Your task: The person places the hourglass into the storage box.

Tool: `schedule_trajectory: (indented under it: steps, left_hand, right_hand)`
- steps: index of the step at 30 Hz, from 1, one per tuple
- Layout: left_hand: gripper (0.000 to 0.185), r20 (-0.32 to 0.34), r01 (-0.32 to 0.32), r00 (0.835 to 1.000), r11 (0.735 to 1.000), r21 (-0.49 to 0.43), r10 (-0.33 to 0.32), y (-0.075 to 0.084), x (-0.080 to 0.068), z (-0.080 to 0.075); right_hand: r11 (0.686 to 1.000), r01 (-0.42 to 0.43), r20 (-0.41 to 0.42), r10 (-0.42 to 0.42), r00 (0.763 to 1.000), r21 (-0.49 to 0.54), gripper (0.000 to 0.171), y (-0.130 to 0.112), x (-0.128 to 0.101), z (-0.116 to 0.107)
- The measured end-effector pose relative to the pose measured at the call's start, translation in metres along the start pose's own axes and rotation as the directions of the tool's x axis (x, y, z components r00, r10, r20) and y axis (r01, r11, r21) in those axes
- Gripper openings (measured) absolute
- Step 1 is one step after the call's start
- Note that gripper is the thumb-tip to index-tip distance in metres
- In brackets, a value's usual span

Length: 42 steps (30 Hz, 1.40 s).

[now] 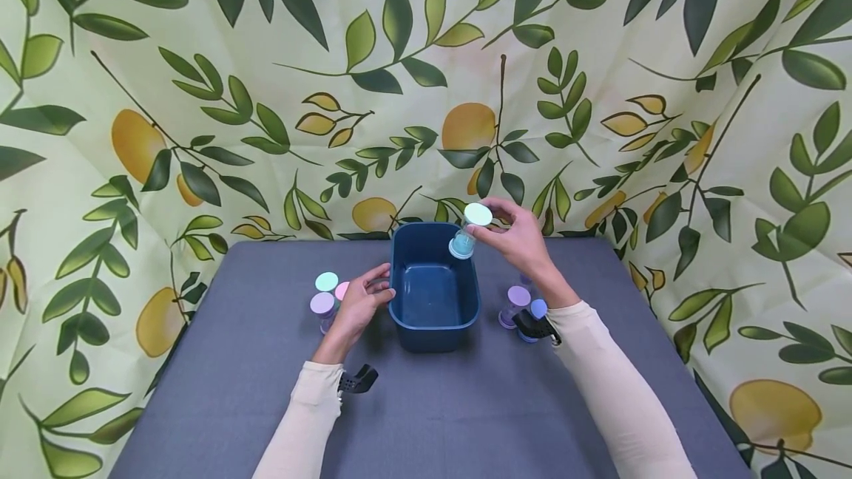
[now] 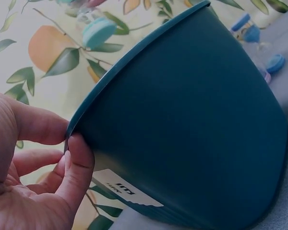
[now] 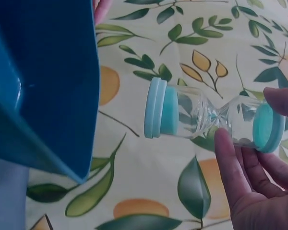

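Note:
A dark blue plastic bin (image 1: 435, 338) stands on the table with its open top up. My left hand (image 1: 360, 303) pinches the bin's left rim between thumb and fingers; the left wrist view shows the thumb on the outer wall (image 2: 192, 110), above a white label (image 2: 127, 187). In my right hand (image 1: 521, 236) is a clear hourglass (image 3: 209, 115) with teal end caps, gripped near one end. It hangs tilted over the bin's back right corner in the head view, its lower cap (image 1: 461, 245) toward the bin.
Left of the bin, partly behind my left hand, stand hourglasses with mint (image 1: 326, 282), pink (image 1: 342, 290) and lilac (image 1: 322, 304) caps. To its right, by my right wrist, are a purple hourglass (image 1: 515, 304) and a blue one (image 1: 538, 308). A leaf-patterned cloth (image 1: 413, 117) hangs behind the grey table (image 1: 426, 420).

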<state>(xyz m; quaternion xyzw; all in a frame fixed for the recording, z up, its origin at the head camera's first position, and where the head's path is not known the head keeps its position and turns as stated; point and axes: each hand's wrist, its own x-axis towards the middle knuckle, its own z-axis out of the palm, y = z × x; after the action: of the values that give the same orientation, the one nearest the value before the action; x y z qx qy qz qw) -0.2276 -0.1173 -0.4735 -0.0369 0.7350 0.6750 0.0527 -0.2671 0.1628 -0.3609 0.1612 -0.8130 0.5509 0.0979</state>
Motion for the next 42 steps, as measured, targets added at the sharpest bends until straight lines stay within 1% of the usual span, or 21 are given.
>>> schedule_trajectory:
  steps: [7, 12, 17, 22, 27, 33, 37, 42]
  left_hand:
    - [0.055, -0.020, 0.013, 1.000, 1.000, 0.027, -0.012, 0.002, -0.001, 0.001]
    - [0.053, -0.017, 0.012, 1.000, 1.000, 0.022, -0.012, 0.001, -0.001, 0.001]
    - [0.053, -0.015, 0.008, 1.000, 1.000, 0.021, -0.008, 0.001, 0.000, 0.001]
    - [0.054, -0.018, 0.021, 1.000, 0.999, 0.031, -0.021, 0.002, -0.001, 0.001]
    - [0.054, -0.017, 0.023, 1.000, 0.999, 0.027, -0.023, 0.001, 0.000, 0.001]
    - [0.053, -0.023, 0.010, 1.000, 1.000, 0.017, -0.010, 0.002, -0.001, 0.002]
    - [0.053, -0.020, 0.007, 1.000, 1.000, 0.013, -0.006, 0.002, -0.001, 0.001]
    - [0.054, -0.013, 0.001, 1.000, 1.000, 0.003, -0.001, 0.000, -0.002, 0.001]
  right_hand:
    - [1.000, -0.010, -0.007, 0.010, 1.000, -0.012, 0.045, -0.003, 0.016, 0.024]
    - [0.996, -0.070, -0.011, 0.069, 0.998, -0.056, 0.045, -0.003, 0.023, 0.041]
    - [0.988, -0.116, -0.009, 0.116, 0.993, -0.103, 0.044, 0.004, 0.031, 0.060]
    - [0.978, -0.170, -0.003, 0.171, 0.985, -0.117, 0.045, 0.011, 0.036, 0.077]
    - [0.963, -0.243, 0.003, 0.245, 0.970, -0.117, 0.043, 0.020, 0.042, 0.092]
    - [0.936, -0.333, 0.006, 0.336, 0.942, -0.111, 0.043, 0.029, 0.050, 0.108]
    - [0.917, -0.376, 0.011, 0.381, 0.925, -0.136, 0.045, 0.037, 0.052, 0.116]
    - [0.899, -0.409, 0.019, 0.417, 0.909, -0.154, 0.048, 0.049, 0.053, 0.125]
